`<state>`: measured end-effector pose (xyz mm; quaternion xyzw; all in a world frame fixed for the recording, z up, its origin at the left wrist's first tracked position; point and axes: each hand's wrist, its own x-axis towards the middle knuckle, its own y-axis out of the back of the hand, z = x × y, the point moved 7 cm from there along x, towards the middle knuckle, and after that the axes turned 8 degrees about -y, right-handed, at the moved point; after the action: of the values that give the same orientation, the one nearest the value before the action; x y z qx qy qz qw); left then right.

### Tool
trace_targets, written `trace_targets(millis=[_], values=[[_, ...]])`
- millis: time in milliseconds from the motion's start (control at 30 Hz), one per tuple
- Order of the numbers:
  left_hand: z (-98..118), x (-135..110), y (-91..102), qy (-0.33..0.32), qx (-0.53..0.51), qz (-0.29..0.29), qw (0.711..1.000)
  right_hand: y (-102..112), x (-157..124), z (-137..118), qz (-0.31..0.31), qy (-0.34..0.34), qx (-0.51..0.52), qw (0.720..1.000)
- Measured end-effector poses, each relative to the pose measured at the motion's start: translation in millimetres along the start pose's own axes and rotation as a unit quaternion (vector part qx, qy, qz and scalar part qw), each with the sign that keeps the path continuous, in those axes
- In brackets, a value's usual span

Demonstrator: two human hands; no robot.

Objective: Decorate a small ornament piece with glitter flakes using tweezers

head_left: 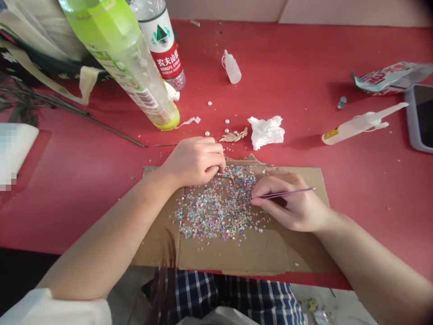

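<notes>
A flat piece of brown cardboard (291, 253) lies at the near edge of the red table (297, 90). A heap of small shiny sequin chips (219, 210) covers its middle. My left hand (194, 160) is curled into a loose fist at the heap's far edge, fingertips pinched down on a small gold ornament I can barely see. My right hand (292, 203) pinches thin purple tweezers (282, 194), whose tip points left into the chips.
A green bottle (128, 58) and a water bottle (162, 40) stand at the back left. A small dropper bottle (232, 67), crumpled tissue (266, 131), gold leaf piece (234, 135), loose pearls (226, 122), glue bottle (361, 124), wrapper (389, 76) and tablet (421, 117) lie around.
</notes>
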<state>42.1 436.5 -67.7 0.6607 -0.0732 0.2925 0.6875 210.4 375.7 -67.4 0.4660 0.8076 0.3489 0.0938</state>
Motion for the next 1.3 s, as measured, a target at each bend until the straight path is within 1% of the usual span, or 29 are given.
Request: trace_targets(millis=[133,400,500,633,800,933,1033,1167,1300], values=[[-0.2,-0.1,-0.7,0.000,-0.001,-0.001,1.000,0.1,-0.9,-1.2,-0.005,0.008,0.004,1.000],[-0.3,-0.7,-1.0,0.005,-0.006,0.003,1.000,2.0,-1.3,0.9,0.002,-0.005,0.000,1.000],[-0.1,-0.1,-1.1,0.003,-0.008,0.002,1.000,1.1,-1.1,-0.1,-0.004,-0.002,0.002,1.000],[-0.6,-0.1,-1.3,0.004,-0.007,0.000,1.000,2.5,-1.0,1.1,0.006,-0.014,-0.010,1.000],[-0.7,-0.4,-1.1,0.002,-0.008,0.001,1.000,-0.1,-0.8,0.0,-0.010,-0.007,-0.005,1.000],[-0.4,-0.1,-0.4,0.000,-0.006,0.006,1.000,1.0,-0.6,0.9,-0.001,-0.013,-0.008,1.000],[-0.3,0.2,-0.4,0.001,-0.007,0.002,1.000,0.1,-0.3,-1.6,-0.010,0.006,-0.003,1.000],[-0.3,0.4,0.1,0.004,-0.008,0.002,1.000,1.7,0.8,-2.5,0.001,0.016,-0.008,1.000],[-1.5,0.0,-1.6,0.012,-0.007,-0.004,1.000,-1.3,0.5,-3.8,-0.021,0.030,0.002,0.999]])
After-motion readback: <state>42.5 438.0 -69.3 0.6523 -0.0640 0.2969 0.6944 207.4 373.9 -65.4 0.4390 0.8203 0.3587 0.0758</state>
